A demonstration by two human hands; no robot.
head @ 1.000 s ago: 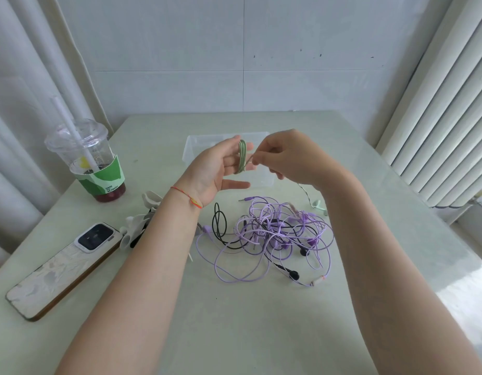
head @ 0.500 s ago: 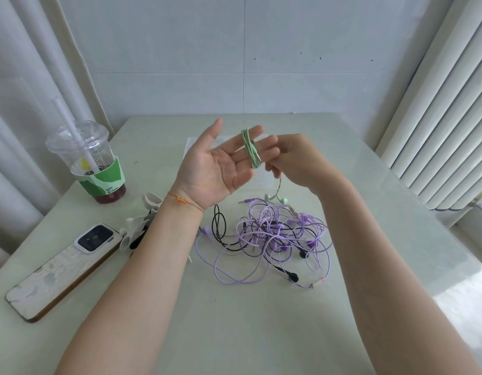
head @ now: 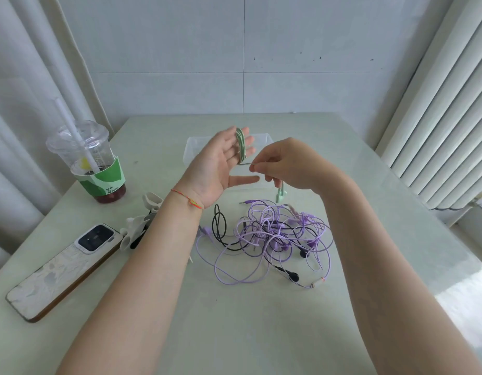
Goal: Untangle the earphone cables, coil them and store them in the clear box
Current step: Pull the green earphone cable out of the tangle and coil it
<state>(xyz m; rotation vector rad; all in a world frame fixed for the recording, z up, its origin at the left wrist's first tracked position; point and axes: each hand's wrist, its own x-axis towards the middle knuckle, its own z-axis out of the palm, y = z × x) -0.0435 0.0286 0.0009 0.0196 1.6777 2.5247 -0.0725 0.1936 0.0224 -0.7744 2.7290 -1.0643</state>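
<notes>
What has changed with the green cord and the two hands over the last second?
The right hand, pinching the green cable, has gone round the left hand again, adding to the coil on its straight fingers; the loose tail has shortened, so the green earbud now hangs just under the right hand. The purple and black tangle, clear box, phone and cup lie as before.

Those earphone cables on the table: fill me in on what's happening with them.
A person is coiling the green earphone cable around the straight fingers of the left hand. The right hand pinches the cable's free end, with a green earbud dangling below. The purple and black cables lie in a tangled heap on the table. The clear box sits behind the hands; nothing shows inside it.
</notes>
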